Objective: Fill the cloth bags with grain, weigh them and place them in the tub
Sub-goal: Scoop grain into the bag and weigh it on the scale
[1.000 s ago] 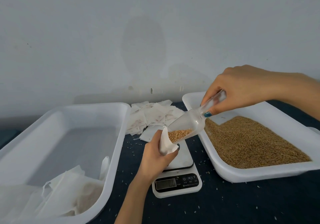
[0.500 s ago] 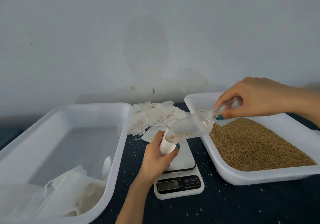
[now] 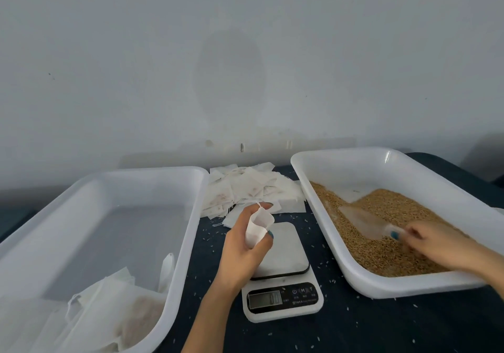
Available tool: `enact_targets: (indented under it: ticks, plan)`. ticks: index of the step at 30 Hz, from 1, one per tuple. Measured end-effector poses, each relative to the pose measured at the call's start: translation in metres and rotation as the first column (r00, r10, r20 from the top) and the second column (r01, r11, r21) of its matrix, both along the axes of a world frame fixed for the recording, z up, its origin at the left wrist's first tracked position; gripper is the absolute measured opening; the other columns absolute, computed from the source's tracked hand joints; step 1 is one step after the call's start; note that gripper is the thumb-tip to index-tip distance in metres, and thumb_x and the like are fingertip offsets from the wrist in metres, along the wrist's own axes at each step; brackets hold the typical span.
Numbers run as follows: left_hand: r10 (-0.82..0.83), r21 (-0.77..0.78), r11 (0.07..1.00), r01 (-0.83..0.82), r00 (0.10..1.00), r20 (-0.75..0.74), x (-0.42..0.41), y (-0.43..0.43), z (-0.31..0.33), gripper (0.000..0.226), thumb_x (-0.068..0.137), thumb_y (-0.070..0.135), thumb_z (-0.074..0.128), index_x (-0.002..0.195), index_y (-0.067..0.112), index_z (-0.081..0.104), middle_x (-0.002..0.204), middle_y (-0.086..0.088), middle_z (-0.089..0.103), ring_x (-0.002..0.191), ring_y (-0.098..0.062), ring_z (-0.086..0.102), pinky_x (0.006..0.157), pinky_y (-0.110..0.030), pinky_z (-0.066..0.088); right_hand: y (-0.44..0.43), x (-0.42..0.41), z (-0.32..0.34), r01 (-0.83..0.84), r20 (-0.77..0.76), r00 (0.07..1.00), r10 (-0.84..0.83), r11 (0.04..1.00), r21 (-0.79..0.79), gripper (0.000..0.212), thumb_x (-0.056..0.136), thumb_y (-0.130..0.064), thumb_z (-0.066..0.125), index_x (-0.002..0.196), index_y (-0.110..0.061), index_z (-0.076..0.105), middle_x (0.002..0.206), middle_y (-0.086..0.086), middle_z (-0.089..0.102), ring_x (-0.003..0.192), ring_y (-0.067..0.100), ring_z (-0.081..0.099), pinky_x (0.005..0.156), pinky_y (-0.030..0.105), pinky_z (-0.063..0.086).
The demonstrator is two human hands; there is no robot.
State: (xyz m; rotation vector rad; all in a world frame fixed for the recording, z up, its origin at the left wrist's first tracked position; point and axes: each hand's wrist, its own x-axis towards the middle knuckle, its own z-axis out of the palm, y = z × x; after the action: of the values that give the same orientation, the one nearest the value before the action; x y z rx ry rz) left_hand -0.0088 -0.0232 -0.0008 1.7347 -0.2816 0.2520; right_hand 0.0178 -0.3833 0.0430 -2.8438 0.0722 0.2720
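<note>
Dark blue cloth covers the bench [image 3: 354, 331] in the head view; loose kernels [image 3: 207, 236] lie scattered over it.

1. Left tub [image 3: 152, 172]: white plastic, at the left edge of the bench. Filled bags [image 3: 131, 314] lie heaped in its near corner. The rest of its floor is bare.
2. Right tub [image 3: 341, 161]: white plastic, at the right edge, far rim near the wall [image 3: 245, 52]. Grain [image 3: 381, 254] covers most of its floor; the far corner is bare.
3. Scale [image 3: 281, 273]: stands in the lane between the two tubs, towards the near edge, display facing the person. Nothing rests on its platform.
4. Empty bags [image 3: 251, 191]: piled behind the scale at the far edge, between the tub rims.
5. Left hand [image 3: 242, 246]: raised over the left side of the scale. Its fingers [image 3: 264, 243] are curled round the cloth bag [image 3: 259, 228], thumb in front, mouth of the bag open and upward.
6. Right hand [image 3: 439, 246]: inside the right tub, low over the grain and blurred. Its fingers [image 3: 395, 235] grip the handle of the clear scoop [image 3: 365, 221], whose bowl lies in the grain pointing towards the tub's left wall.

Open lane: narrow strips on both sides of the scale.
</note>
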Motion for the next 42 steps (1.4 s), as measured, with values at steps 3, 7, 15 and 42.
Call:
enact_targets:
  ticks: [3, 7, 15, 42]
  plan:
    - [0.014, 0.005, 1.0, -0.014, 1.0, 0.005, 0.003, 0.002, -0.002, 0.043, 0.087, 0.025, 0.06, 0.126, 0.044, 0.057, 0.1, 0.017, 0.065, 0.075, -0.004, 0.059, 0.062, -0.022, 0.047, 0.02, -0.004, 0.009, -0.051, -0.076, 0.996, 0.038, 0.983, -0.177, 0.024, 0.097, -0.049, 0.049, 0.091, -0.029, 0.06, 0.078, -0.007, 0.067, 0.061, 0.002, 0.055, 0.055, 0.014, 0.046]
    - [-0.001, -0.008, 1.0, 0.001, 1.0, 0.002, 0.003, 0.002, -0.001, 0.033, 0.092, 0.033, 0.059, 0.121, 0.048, 0.059, 0.093, 0.012, 0.066, 0.065, -0.002, 0.055, 0.058, -0.02, 0.047, 0.058, -0.01, 0.027, -0.134, 0.054, 0.986, 0.161, 0.931, -0.339, 0.034, 0.095, -0.052, 0.052, 0.122, -0.031, 0.058, 0.113, -0.013, 0.064, 0.088, 0.0, 0.061, 0.074, 0.015, 0.053]
    - [-0.123, -0.059, 0.991, 0.121, 0.991, -0.043, 0.002, -0.001, 0.013, 0.043, 0.101, 0.047, 0.027, 0.108, 0.02, 0.061, 0.068, 0.002, 0.058, 0.056, -0.013, 0.048, 0.056, -0.027, 0.044, 0.177, -0.018, 0.028, -0.485, 0.387, 0.855, 0.345, 0.796, 0.362, 0.034, 0.098, -0.029, 0.057, 0.129, -0.034, 0.046, 0.113, -0.027, 0.057, 0.102, -0.018, 0.054, 0.081, 0.004, 0.046]
    - [0.077, 0.136, 0.986, -0.092, 0.991, 0.112, 0.024, 0.02, -0.008, 0.008, 0.094, 0.034, 0.065, 0.1, 0.028, 0.068, 0.094, 0.014, 0.072, 0.088, -0.006, 0.068, 0.073, -0.014, 0.051, 0.232, 0.019, -0.014, -0.355, 0.469, 0.864, -0.184, 0.437, 0.826, 0.014, 0.087, -0.027, 0.074, 0.079, -0.026, 0.063, 0.071, -0.015, 0.066, 0.068, -0.002, 0.062, 0.061, 0.014, 0.045]
